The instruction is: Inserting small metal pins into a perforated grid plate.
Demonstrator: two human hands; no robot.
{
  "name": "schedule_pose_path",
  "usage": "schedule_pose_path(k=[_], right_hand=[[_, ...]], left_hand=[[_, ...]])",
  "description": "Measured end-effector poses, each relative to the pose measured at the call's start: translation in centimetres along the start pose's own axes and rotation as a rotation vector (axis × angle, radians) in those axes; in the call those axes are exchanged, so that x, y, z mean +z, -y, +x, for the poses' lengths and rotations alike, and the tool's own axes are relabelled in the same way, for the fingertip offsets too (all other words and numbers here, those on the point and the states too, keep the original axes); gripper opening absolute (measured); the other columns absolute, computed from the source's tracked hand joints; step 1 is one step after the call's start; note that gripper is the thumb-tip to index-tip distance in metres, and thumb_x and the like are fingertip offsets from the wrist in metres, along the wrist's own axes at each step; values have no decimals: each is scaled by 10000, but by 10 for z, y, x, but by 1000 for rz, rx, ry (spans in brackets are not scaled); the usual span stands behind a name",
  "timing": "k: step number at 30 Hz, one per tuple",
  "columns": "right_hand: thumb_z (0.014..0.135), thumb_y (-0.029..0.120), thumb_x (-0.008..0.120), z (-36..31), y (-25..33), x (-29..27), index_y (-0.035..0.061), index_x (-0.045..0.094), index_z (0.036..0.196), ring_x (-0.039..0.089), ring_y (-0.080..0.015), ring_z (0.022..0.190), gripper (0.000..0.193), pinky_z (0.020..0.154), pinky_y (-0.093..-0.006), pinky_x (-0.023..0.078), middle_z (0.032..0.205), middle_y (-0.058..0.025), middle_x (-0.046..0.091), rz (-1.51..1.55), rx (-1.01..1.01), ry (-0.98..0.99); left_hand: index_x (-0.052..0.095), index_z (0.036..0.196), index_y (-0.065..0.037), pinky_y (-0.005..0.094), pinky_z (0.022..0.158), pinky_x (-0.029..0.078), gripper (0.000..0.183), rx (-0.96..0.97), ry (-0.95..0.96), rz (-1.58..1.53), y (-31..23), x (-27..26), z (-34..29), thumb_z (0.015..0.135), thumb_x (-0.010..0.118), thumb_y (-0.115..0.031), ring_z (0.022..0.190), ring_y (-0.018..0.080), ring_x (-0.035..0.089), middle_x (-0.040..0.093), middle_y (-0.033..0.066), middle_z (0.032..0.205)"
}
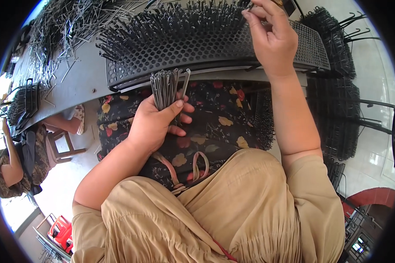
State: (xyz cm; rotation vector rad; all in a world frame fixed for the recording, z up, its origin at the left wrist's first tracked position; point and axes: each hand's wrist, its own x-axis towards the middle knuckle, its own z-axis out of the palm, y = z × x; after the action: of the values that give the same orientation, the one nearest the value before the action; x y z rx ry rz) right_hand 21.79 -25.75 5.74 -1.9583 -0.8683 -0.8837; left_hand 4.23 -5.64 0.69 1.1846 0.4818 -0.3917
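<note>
My left hand (156, 116) is wrapped round a bundle of thin grey metal rods (163, 90) with small looped ends pointing up. One rod leans apart from the bunch, by my fingertips. Ahead lies a black perforated rack (162, 63), its round holes filled at the back with many upright dark rods (175, 22). Over the rack's right part, my right hand (274, 35) is raised with thumb and forefinger pinched together. What they pinch is too small and dark to make out.
Loose metal rods (66, 30) are heaped on the grey table (85, 72) at the far left. Dark racks of hooked pieces (338, 105) hang at the right. Another person (19, 162) sits at the left by a wooden stool (66, 144). A red plastic chair (61, 232) stands lower left.
</note>
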Motion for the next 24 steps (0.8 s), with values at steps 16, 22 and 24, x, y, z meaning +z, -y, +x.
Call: schedule_pose_path(k=[16, 22, 24], right_hand=[[831, -63, 693, 16, 6, -8, 14, 668, 935, 613, -70, 722, 132, 626, -205, 475, 824, -31, 665, 202, 69, 191], [821, -29, 689, 14, -8, -9, 13, 662, 980, 650, -136, 730, 167, 648, -240, 507, 860, -75, 688, 55, -29, 277], [841, 7, 669, 10, -15, -9, 19, 675, 1010, 668, -136, 794, 170, 709, -232, 532, 914, -65, 712, 8, -77, 340]], left_hand=[[559, 1104, -35, 325, 552, 586, 191, -48, -30, -67, -2, 0, 0, 934, 612, -103, 760, 191, 660, 636, 87, 902], [561, 1085, -36, 319, 550, 586, 174, -54, -50, -60, -1, -1, -1, 932, 613, -99, 751, 188, 661, 635, 88, 898], [561, 1081, -37, 318, 550, 586, 170, -57, -50, -48, -1, 0, 0, 931, 613, -98, 749, 187, 661, 635, 88, 898]])
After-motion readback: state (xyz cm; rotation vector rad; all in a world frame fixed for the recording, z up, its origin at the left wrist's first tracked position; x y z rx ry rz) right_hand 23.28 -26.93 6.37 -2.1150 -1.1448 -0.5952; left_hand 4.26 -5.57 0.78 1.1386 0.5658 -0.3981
